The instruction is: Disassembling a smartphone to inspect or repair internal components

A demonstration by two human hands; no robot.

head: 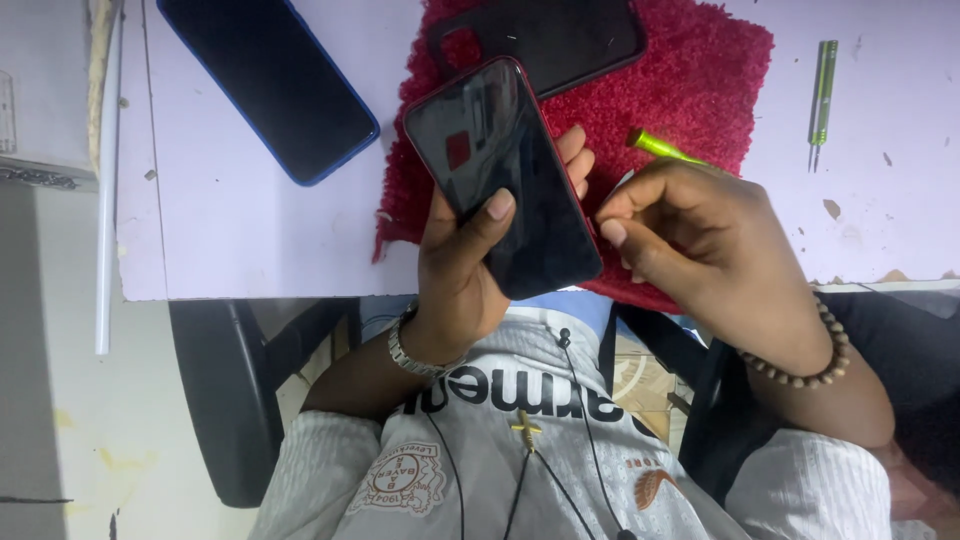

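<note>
My left hand [455,265] grips a red-edged smartphone [500,170] with a dark screen, thumb pressed on the glass, fingers curled behind its right edge. My right hand [700,235] is closed around a green-handled screwdriver [660,147], its fingertips pinched right next to the phone's right edge. The tool's tip is hidden by my fingers. Both hands hover over the near edge of a red fluffy mat [700,70].
A blue-cased phone [265,80] lies face up at the back left of the pale table [250,240]. A black phone case [560,35] rests on the mat. A second green screwdriver [822,100] lies at the right. A black chair [215,390] stands below the table edge.
</note>
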